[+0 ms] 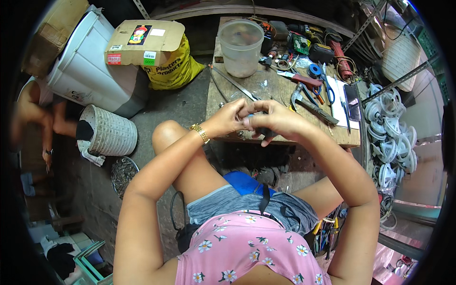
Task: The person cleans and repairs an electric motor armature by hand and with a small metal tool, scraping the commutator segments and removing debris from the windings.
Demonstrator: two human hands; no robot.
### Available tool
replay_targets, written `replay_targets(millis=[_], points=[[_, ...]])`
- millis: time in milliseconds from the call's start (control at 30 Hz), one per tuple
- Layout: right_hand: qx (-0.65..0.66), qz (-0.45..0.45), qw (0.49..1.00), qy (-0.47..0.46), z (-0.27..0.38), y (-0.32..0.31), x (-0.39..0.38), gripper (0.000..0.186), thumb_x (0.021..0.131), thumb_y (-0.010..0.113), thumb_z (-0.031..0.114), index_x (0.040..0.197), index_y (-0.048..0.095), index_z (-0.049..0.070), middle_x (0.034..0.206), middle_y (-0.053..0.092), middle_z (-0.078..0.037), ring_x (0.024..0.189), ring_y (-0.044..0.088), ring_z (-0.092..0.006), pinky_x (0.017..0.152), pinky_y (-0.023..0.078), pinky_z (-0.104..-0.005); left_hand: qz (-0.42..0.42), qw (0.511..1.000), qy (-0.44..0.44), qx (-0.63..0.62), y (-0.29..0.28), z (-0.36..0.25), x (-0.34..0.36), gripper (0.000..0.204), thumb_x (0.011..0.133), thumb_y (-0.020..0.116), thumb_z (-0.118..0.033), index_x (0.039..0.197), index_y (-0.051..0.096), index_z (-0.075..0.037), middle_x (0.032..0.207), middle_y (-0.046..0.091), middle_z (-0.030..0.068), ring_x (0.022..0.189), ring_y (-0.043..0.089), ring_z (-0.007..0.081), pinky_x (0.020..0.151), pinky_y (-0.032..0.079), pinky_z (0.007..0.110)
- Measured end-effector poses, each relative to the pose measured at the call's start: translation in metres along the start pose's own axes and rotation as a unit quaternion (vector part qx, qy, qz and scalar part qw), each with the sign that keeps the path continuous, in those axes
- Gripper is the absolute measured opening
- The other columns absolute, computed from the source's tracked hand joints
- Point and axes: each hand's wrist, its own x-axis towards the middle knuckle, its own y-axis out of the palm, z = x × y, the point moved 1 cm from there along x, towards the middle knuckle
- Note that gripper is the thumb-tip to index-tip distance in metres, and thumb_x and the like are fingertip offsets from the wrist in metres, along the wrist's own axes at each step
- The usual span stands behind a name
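My left hand, with a gold bracelet on its wrist, meets my right hand over the near edge of a wooden workbench. The fingers of both are bent and closed round a small dark piece, mostly covered by them. Its kind cannot be made out. Just to the right of my right hand lies a claw hammer. Past my fingers, a long thin metal strip rests on the wood. A translucent plastic bucket stands at the bench's far left.
Blue-handled scissors, a blue tape roll, a red-handled tool and a phone lie at the right. White plastic reels hang beyond. Leftward are a white basket, a cardboard box and another person.
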Motion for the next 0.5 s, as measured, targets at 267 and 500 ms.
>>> replay_targets(millis=[267,500], points=[[-0.056,-0.1,0.992,-0.045,-0.067,-0.022,-0.041,0.048,0.078,0.064,-0.004,0.123,0.051,0.005,0.107,0.06,-0.007,0.076,0.063,-0.014,0.054,0.054,-0.0283,0.053,0.946,-0.052,0.316,-0.023,0.02,-0.013,0.071,0.064,0.085,-0.018,0.126,0.051,-0.009,0.121,0.053,0.0123,0.12,0.048,0.0332,0.098,0.04,0.046],[-0.172,-0.157,0.943,-0.238,-0.118,-0.051,-0.047,0.05,0.074,0.06,-0.006,0.122,0.053,0.005,0.11,0.058,-0.006,0.078,0.063,-0.0112,0.061,0.049,-0.0252,0.128,0.927,-0.06,0.348,-0.029,0.015,-0.018,0.056,0.067,0.082,-0.02,0.116,0.056,-0.009,0.098,0.063,0.0093,0.096,0.061,0.0302,0.082,0.045,0.043]])
